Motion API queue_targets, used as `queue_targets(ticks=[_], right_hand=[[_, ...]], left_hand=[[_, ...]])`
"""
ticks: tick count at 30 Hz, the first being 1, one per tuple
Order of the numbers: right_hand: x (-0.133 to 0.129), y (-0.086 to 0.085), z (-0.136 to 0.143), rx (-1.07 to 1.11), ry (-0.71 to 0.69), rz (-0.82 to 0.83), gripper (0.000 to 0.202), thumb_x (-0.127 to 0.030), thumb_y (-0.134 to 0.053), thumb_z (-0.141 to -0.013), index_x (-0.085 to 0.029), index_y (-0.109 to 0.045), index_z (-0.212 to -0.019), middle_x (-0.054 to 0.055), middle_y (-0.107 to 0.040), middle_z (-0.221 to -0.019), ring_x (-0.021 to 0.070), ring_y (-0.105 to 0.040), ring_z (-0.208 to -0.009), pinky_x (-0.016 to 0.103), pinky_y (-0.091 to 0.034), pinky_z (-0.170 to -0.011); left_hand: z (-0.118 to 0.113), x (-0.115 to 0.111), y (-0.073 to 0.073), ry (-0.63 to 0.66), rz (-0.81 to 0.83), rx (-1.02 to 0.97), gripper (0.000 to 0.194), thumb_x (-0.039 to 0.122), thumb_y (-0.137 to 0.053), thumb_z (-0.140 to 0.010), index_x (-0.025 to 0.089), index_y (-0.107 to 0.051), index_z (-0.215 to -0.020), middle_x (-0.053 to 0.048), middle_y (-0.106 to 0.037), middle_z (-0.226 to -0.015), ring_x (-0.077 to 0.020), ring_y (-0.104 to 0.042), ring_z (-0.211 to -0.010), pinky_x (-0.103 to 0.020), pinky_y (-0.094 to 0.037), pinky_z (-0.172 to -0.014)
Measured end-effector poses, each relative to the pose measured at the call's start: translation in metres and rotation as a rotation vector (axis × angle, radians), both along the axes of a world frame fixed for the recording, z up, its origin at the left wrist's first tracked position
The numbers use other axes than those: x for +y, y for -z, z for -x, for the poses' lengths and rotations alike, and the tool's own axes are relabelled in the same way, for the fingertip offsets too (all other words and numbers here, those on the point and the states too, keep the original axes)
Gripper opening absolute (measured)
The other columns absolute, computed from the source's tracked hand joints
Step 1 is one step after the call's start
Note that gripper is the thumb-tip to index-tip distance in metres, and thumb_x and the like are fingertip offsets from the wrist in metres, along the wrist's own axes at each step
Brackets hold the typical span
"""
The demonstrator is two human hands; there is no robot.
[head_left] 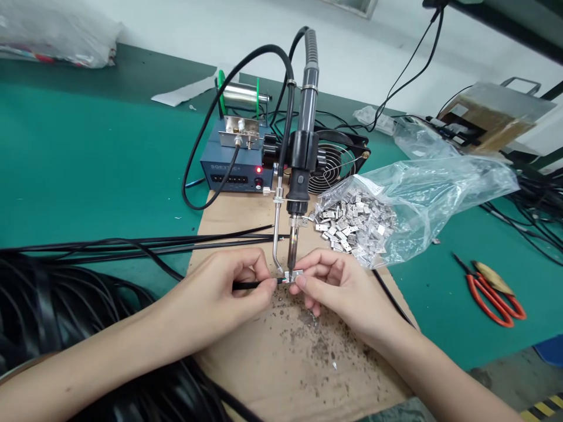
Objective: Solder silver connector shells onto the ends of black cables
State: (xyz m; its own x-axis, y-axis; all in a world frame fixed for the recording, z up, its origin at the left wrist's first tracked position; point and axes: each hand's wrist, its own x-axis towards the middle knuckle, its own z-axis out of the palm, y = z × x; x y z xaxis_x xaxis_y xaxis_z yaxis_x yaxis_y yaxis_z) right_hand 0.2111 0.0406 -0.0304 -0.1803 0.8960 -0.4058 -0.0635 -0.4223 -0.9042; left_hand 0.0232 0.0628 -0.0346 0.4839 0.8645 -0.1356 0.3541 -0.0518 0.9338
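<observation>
My left hand (246, 284) pinches a black cable (248, 285) close to its stripped end, where thin coloured wires show. Between the thumb and fingers of my right hand (328, 281) is a small silver USB connector (298, 273). The wire ends meet the connector right under the tip of a soldering iron (292, 246), which hangs tip-down in a stand. Beside the iron, a thin metal solder feed tube (276, 234) bends toward the same spot. Whether the iron tip touches the joint is too small to tell.
Behind the iron stand a blue soldering station (237, 167) with a solder spool (241, 97) and a fan (329, 167). A clear bag of USB connectors (356, 223) lies right of it. Red-handled pliers (490, 299) rest farther right. Coiled black cables (88, 310) fill the left; stained cardboard (264, 363) lies beneath.
</observation>
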Motion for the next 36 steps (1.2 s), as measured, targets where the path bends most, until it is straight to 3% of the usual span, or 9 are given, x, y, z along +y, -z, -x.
queue_targets(ticks=[19, 36], right_hand=[[-0.0002, 0.004, -0.0039, 0.116, 0.001, 0.003, 0.016, -0.012, -0.081, -0.063, -0.018, -0.071, -0.075, -0.001, -0.074, -0.062, 0.0048, -0.052, -0.041, 0.015, -0.04, -0.039], [-0.0006, 0.0058, -0.009, 0.23, -0.046, 0.004, 0.011, -0.021, -0.082, -0.07, -0.018, -0.073, -0.076, 0.001, -0.076, -0.064, 0.005, -0.052, -0.043, 0.015, -0.037, -0.039]], left_hand=[[0.003, -0.0031, -0.004, -0.028, -0.011, -0.027, 0.018, 0.026, -0.057, -0.077, 0.019, -0.053, -0.061, 0.008, -0.05, -0.054, -0.0076, -0.04, -0.05, -0.016, -0.032, -0.047], [0.0014, -0.0055, -0.0072, -0.052, -0.011, -0.096, 0.016, 0.023, -0.058, -0.076, 0.019, -0.055, -0.06, 0.009, -0.046, -0.052, -0.0062, -0.035, -0.049, -0.011, -0.029, -0.043]])
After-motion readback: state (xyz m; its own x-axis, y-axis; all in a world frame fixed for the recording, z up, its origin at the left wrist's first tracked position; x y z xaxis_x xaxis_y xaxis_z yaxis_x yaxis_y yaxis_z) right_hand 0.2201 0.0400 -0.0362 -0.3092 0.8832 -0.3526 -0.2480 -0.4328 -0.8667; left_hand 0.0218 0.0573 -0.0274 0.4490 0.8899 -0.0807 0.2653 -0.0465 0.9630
